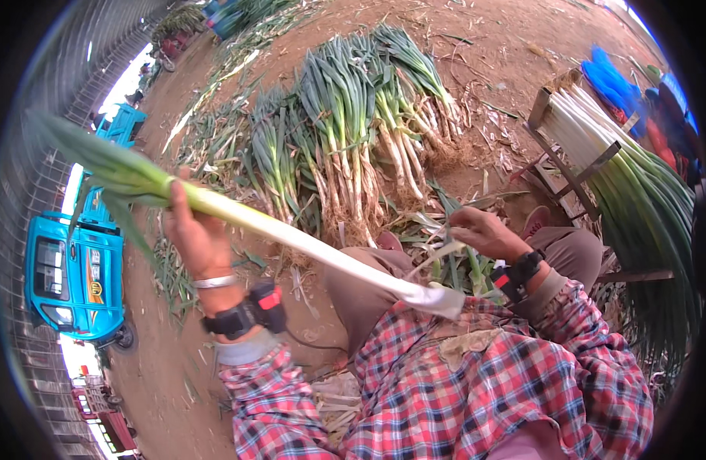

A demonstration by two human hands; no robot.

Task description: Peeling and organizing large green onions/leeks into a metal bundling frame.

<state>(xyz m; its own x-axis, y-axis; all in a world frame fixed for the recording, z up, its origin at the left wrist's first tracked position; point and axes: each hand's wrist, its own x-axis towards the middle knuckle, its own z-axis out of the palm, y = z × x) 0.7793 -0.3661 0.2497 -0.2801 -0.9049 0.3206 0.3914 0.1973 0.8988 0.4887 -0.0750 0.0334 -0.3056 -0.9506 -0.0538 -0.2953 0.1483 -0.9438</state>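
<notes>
A long leek lies slantwise across my lap, its white root end by my shirt and its green leaves toward the far left. My left hand is closed around it just below the leaves. To the right of the stalk, my right hand has its fingers pinched together. From them a thin pale strip of leek skin hangs toward the white part; whether it still joins the stalk is unclear. Peeled leaf scraps lie between my legs.
Ahead on the dirt ground lies a pile of untrimmed leeks with roots on. At right, a metal rack holds cleaned leeks, beside blue netting. A blue vehicle stands at far left. Leaf litter surrounds the pile.
</notes>
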